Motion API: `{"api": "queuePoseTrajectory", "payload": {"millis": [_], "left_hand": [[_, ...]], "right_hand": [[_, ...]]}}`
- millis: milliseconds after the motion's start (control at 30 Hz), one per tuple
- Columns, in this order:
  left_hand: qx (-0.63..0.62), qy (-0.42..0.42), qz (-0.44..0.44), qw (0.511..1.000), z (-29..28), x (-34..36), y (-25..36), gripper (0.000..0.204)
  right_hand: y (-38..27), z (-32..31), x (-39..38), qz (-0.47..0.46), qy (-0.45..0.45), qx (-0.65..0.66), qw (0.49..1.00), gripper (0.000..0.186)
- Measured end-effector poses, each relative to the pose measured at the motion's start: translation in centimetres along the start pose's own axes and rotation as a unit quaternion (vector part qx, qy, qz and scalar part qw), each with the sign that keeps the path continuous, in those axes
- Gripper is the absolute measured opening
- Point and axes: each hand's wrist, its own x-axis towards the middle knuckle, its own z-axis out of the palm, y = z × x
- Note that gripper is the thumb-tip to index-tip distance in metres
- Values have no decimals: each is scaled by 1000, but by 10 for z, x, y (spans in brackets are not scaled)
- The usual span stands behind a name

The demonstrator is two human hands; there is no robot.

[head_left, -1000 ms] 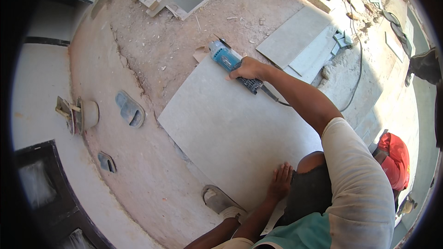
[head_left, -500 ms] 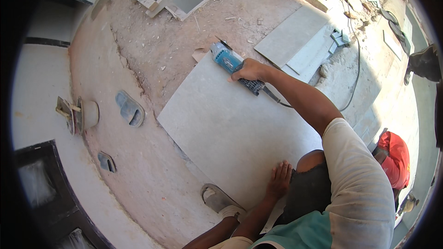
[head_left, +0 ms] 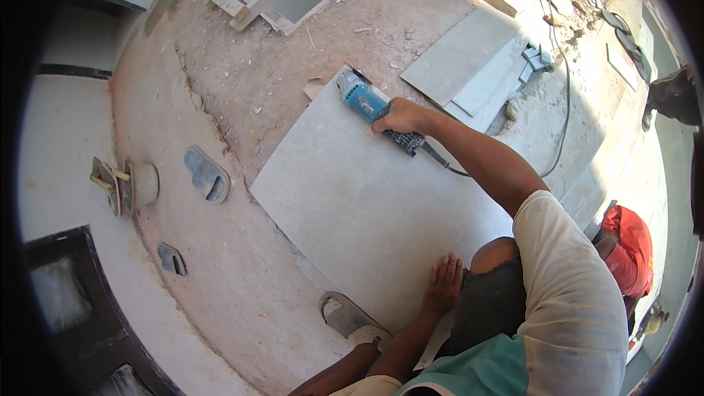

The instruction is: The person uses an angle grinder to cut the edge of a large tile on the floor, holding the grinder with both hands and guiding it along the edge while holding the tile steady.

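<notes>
My right hand [head_left: 400, 116] is wrapped around the body of a blue angle grinder [head_left: 364, 101]. The grinder's disc end is at the far edge of a large light-grey tile [head_left: 352, 198], and its dark cord trails off to the right. The disc shows only as a thin dark edge, so whether it bites into the tile cannot be told. Flat on the near part of the same tile lies my left hand [head_left: 443, 284], fingers stretched out, beside my knee [head_left: 493, 257]. My slippered foot [head_left: 350, 317] rests at the tile's near left edge.
Loose slippers [head_left: 208, 174] and a bucket [head_left: 143, 185] are on the left floor. Another tile [head_left: 462, 55] and cut pieces [head_left: 535, 62] lie beyond at right. A wooden frame [head_left: 257, 0] is at the far side. A person in a red cap [head_left: 629, 249] is close on my right.
The grinder and my right hand have shifted slightly to the right along the tile's far edge. My left hand stays in place on the tile.
</notes>
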Motion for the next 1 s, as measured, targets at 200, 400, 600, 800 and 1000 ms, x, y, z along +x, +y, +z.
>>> {"api": "queuePoseTrajectory", "payload": {"millis": [200,400,600,800,1000], "left_hand": [[1,-2,-5,1000,4,-3,0,51],[-9,7,-9,1000,3,-2,0,51],[-9,-13,-9,1000,1,-1,1,51],[-1,-6,-6,1000,4,-2,0,52],[7,-3,-4,1000,6,-3,0,52]], "right_hand": [[-2,-2,-7,2,-36,-3,999,91],[0,-6,-14,6,-50,-13,999,98],[8,-1,-14,-6,-7,-2,1000,77],[8,-6,-18,0,-56,3,998,97],[10,-5,-22,1,-53,2,999,97]]}}
